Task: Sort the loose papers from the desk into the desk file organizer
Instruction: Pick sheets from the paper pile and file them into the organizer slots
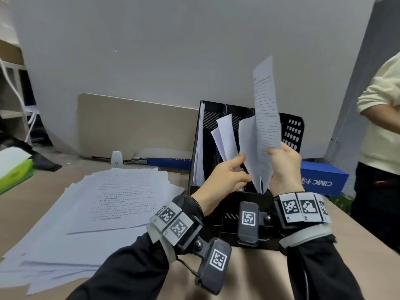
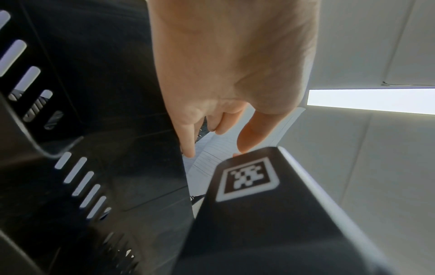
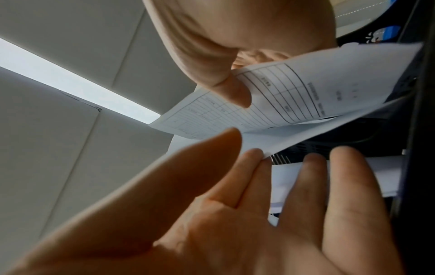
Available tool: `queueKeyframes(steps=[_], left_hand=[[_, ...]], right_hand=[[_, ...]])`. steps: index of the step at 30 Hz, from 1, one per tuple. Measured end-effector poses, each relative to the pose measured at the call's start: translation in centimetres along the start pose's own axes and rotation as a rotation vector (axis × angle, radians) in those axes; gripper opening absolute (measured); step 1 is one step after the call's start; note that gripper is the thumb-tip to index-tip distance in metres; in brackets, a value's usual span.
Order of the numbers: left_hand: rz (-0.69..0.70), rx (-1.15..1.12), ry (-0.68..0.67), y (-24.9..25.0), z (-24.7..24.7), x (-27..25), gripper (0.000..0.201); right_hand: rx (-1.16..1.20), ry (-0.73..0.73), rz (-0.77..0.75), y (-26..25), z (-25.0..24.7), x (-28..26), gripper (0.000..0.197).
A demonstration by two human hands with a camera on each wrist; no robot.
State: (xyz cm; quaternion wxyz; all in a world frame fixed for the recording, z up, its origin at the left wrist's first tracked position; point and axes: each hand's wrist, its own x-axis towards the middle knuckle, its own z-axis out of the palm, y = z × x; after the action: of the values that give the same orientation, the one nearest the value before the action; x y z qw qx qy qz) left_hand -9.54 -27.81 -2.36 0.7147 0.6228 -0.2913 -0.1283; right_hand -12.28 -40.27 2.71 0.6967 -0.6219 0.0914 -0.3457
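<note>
The black desk file organizer (image 1: pixel 292 131) stands upright at the back of the desk, with white sheets (image 1: pixel 225 135) leaning in its slots. My right hand (image 1: pixel 273 151) pinches the lower edge of a ruled form sheet (image 1: pixel 267 118) and holds it upright above the organizer. In the right wrist view its thumb (image 3: pixel 231 89) presses on the form (image 3: pixel 306 93). My left hand (image 1: pixel 237 167) reaches into a slot, its straight fingers (image 3: pixel 313 173) touching a blank sheet (image 1: pixel 249 144). A wide pile of loose printed papers (image 1: pixel 97 202) lies on the desk at left.
A person in a pale top (image 1: pixel 381 131) stands at the right edge. A blue box (image 1: pixel 322 178) lies behind the organizer, a green-and-white box (image 1: pixel 15 169) sits at the far left, and a beige divider panel (image 1: pixel 134 124) stands at the back.
</note>
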Motion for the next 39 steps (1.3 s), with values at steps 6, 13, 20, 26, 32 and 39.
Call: queueKeyframes(steps=[6, 13, 20, 26, 32, 39], left_hand=[[-0.002, -0.027, 0.005, 0.0, -0.1, 0.0, 0.071], [0.013, -0.060, 0.006, 0.0, -0.1, 0.1, 0.070], [0.011, -0.101, 0.010, 0.0, -0.2, 0.2, 0.069], [0.049, -0.195, -0.007, 0.5, -0.3, -0.1, 0.064], [0.099, -0.224, 0.008, 1.2, -0.3, -0.6, 0.064], [0.131, -0.171, 0.001, 2.0, -0.3, -0.9, 0.066]], right_hand=[[-0.037, 0.048, -0.012, 0.8, 0.1, 0.3, 0.019], [-0.218, -0.072, 0.102, 0.8, -0.3, 0.2, 0.017], [-0.311, -0.108, 0.174, 0.9, 0.1, 0.2, 0.020], [-0.508, -0.132, 0.283, 1.4, 0.1, 1.3, 0.040], [-0.574, -0.164, 0.222, 1.6, 0.6, 1.4, 0.047], [-0.409, -0.079, 0.014, 1.2, -0.2, 1.0, 0.038]])
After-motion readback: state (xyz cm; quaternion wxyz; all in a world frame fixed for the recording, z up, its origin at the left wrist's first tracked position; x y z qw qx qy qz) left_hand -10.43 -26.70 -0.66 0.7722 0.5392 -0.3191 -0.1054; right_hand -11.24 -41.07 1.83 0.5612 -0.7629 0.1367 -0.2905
